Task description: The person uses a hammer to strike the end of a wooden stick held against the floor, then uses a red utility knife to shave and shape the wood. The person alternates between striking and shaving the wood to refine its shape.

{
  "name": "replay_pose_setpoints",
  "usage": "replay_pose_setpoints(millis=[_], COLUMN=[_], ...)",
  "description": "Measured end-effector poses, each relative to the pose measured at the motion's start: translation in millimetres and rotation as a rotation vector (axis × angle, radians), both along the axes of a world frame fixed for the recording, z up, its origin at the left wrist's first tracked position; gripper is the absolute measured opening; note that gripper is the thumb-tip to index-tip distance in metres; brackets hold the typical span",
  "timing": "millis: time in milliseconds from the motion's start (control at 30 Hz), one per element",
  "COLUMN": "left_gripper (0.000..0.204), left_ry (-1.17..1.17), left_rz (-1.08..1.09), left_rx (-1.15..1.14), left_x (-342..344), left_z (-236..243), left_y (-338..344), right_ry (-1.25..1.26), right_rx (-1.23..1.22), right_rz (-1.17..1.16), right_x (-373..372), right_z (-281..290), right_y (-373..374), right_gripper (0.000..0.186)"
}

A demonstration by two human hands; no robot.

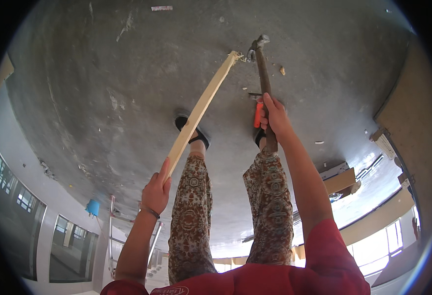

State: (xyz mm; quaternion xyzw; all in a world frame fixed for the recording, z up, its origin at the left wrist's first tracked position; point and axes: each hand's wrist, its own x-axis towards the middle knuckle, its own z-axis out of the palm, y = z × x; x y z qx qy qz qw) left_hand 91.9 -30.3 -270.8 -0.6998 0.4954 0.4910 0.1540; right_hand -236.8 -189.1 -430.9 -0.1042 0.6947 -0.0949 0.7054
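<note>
Gripping the lower end of a pale wooden strip (pixel 203 105), the left hand (pixel 157 193) is showing its fingers closed around the wood. From my distant place, I am seeing that the strip is extending forward from this hand and leaning to the right, passing in front of the left shoe (pixel 203 139). Its far end (pixel 232 55) is looking splintered, and it is sitting near the hammer head (pixel 259 43); whether the two are touching, I cannot tell. The right hand (pixel 277 117) is gripping the hammer (pixel 262 71) by its dark handle, and a lower part of this handle is sticking out below the fingers. Just beside these fingers, in my view, an orange-red tool handle (pixel 257 116) is appearing; I cannot tell if the hand is touching it. On the grey floor (pixel 127 78), a small yellowish chip (pixel 282 71) is lying to the right of the hammer. Farther left, a blue bucket (pixel 92 207) is standing out near a metal ladder (pixel 111 231).
</note>
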Motion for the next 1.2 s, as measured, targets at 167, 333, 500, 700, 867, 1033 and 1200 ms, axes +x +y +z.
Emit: replay_pose_setpoints(millis=[167, 333, 500, 700, 867, 1033, 1200], left_gripper=[0.062, 0.062, 0.063, 0.064, 0.065, 0.065, 0.063], left_ry=[0.004, -0.014, -0.021, -0.032, 0.076, 0.176, 0.228], left_rz=[0.012, -0.008, -0.003, -0.07, 0.082, 0.258, 0.441], left_rx=[-0.026, -0.016, 0.024, 0.089, 0.053, 0.156, 0.384], left_x=[-3.0, 2.5, 8.8, 8.2, 12.9, -12.8, -25.9], left_z=[-11.9, -13.9, -17.6, -19.0, -16.4, 15.9, 32.0], left_y=[16.3, 17.7, 31.3, 26.3, 30.1, 5.3, -15.0], right_ry=[0.264, 0.556, 0.289, 0.201, 0.096, 0.148, 0.179], right_rx=[-0.256, -0.75, -0.318, -0.193, -0.007, -0.292, -0.224], right_rz=[0.235, 0.655, 0.335, 0.299, 0.291, 0.189, 0.203], right_x=[14.1, 30.6, 28.4, 34.2, 20.3, 6.4, 11.8], right_z=[-14.7, -85.4, -48.2, -69.0, -20.1, 13.2, 3.8], right_y=[-13.9, 60.9, 23.7, 56.4, 35.4, 57.7, 60.4], right_gripper=[0.038, 0.039, 0.038, 0.037, 0.043, 0.055, 0.06])
